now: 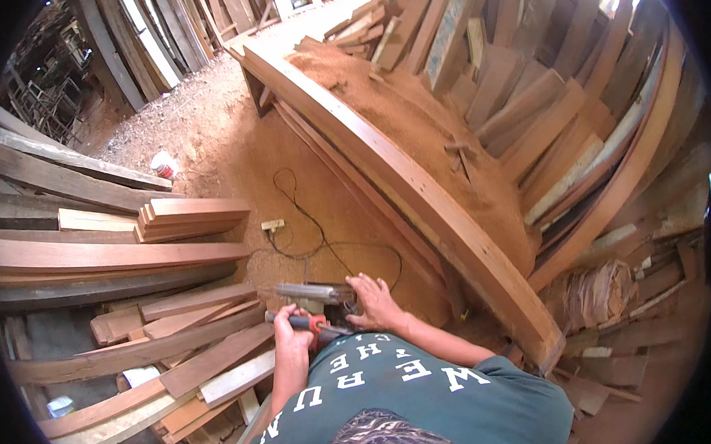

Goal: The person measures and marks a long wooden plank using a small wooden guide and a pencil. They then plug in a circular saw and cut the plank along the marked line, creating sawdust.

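Close in front of my body sits a metal-topped power tool [313,291], its kind not clear, with a flat grey plate facing up. My right hand [374,304] grips its right end, fingers bent over the edge. My left hand [288,342] is closed around the dark grip of a screwdriver-like tool [317,323] with a red section. Its metal shaft points right, below the plate and toward my right hand. The lower part of the power tool is hidden by my hands and green shirt.
A long wooden beam [405,176] runs diagonally on the right, with a sawdust heap [376,104] behind it. Stacked planks [116,255] lie at left. A black cord [323,236] with a pale socket block [273,225] lies on the dusty floor ahead.
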Demonstrator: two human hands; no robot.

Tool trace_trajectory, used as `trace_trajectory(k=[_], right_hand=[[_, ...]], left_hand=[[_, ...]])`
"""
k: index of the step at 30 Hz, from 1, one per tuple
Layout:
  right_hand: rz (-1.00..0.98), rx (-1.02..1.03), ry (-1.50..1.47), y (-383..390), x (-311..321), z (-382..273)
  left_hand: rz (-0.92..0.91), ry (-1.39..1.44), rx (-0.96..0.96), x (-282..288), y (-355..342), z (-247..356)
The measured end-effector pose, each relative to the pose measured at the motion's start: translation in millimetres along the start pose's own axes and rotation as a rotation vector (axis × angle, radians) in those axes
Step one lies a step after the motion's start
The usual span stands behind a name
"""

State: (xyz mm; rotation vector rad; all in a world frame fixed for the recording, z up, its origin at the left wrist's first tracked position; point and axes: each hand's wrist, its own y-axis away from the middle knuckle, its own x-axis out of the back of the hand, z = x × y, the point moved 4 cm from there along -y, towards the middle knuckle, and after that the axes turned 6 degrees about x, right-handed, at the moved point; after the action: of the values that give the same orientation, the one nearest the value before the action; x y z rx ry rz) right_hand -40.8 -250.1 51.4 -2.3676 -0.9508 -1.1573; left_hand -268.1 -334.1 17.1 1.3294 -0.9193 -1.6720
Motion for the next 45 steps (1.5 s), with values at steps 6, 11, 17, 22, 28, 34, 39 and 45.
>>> trace_trajectory(k=[6,11,17,22,28,34,39,45], right_hand=[[0.219,-0.245,-0.339,91,39,33],[0.39,-0.655,-0.37,261,68,84],[0.519,-0.85,-0.42,421,58,79],[0.601,-0.888,-0.516,466,29,70],[0.635,-0.855,-0.587,438,28,40],[0.652,-0.893,-0.501,435,60,45],[0.806,-1.239,-0.212,533,57,130],[0.883,-1.704,0.159,685,68,228]], left_hand=[[-0.229,-0.182,-0.006,-2,30,-38],[-0.111,-0.175,-0.052,1,67,-85],[-0.071,-0.25,0.147,5,79,-154],[-0.082,-0.398,0.218,0,93,-212],[-0.129,-0.607,0.265,0,99,-264],[-0.129,-0.705,0.322,10,69,-300],[-0.194,-0.768,0.262,11,86,-311],[-0.092,-0.85,0.265,37,85,-351]])
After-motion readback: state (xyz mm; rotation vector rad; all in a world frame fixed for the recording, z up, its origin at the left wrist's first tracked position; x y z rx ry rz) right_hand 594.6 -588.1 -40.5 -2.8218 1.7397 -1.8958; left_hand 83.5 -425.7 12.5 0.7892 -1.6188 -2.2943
